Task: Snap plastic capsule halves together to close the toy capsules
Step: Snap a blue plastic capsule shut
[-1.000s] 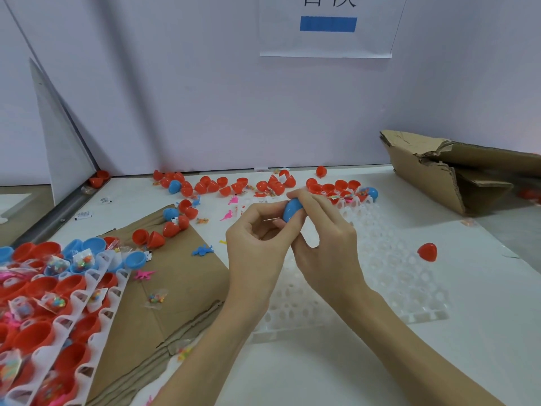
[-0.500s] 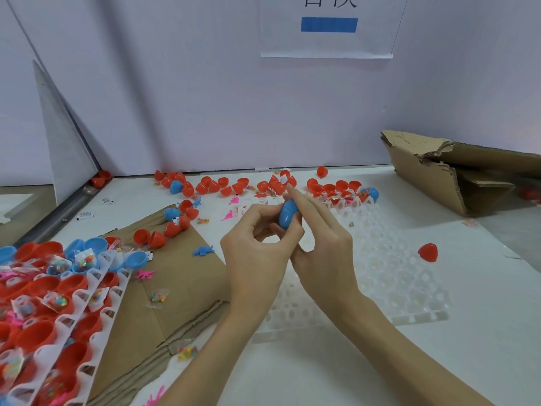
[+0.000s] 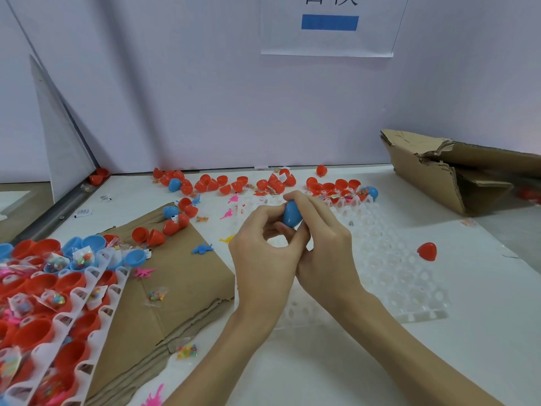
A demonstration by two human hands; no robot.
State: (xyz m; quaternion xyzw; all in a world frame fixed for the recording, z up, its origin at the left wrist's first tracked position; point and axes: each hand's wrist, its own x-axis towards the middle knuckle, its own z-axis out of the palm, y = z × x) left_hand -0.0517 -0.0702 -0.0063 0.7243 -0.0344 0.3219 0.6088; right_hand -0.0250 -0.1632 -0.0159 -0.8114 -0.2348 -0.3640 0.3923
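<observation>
- The blue capsule (image 3: 292, 213) sat pinched between both hands, raised above the clear plastic tray (image 3: 389, 259) near the middle of the table (image 3: 483, 288).
- The left hand (image 3: 263, 259) curled round the capsule's lower end, thumb and forefinger forming a ring just beneath it.
- The right hand (image 3: 325, 244) wrapped over the capsule from the far side, its fingers (image 3: 304, 200) bent across the top and right flank; only the blue face turned toward the camera showed.
- Whether the capsule's two halves had fully met could not be told, since the fingers hid most of it.
- A single red half (image 3: 426, 251) lay well apart to the right of the hands, on the table just beside the tray.
- Loose red halves (image 3: 234, 184) were strewn along the back wall beyond the hands.
- To the left, racks of filled halves (image 3: 44, 303) rested partly on a flat cardboard sheet (image 3: 181, 273).
- A torn cardboard box (image 3: 456, 174) lay at the far right.
</observation>
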